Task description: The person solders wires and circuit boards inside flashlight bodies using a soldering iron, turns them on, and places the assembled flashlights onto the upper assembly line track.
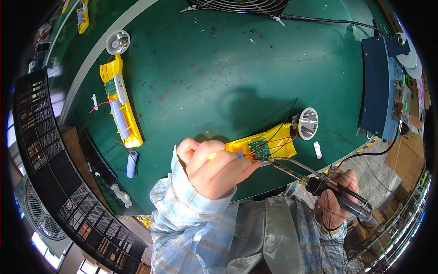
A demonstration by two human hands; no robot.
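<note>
Green workbench (pixel 182 68) fills most of the view here, with a fan grille (pixel 237 4) at the far edge and a dark blue box (pixel 378 89) over on the right side. Left forearm comes up from the lower edge in a plaid sleeve (pixel 187 201), wrist bent so the back of the left hand (pixel 212 169) faces up and the fingers angle off to the right. Right hand (pixel 337 196) sits lower and further right, roughly palm-in around a handle. As for grip: the left is curled closed over the left end of a yellow housing (pixel 287 148), one digit stretched along its near side; can't tell if it's also pinching a wire under there. The right is wrapped snugly around a soldering iron (pixel 342 201), tip aimed left at the near edge of the green circuit board (pixel 259 148); touching or just beside it, I can't say. That housing lies near the front edge of the bench, slightly tilted up to the right, open side showing the board, with red and black wires trailing from it toward a shiny cone reflector (pixel 308 123) at its right end. Small white clip (pixel 317 150) sits near the reflector, and a second yellow shell (pixel 130 128) lies well apart on the left.
</note>
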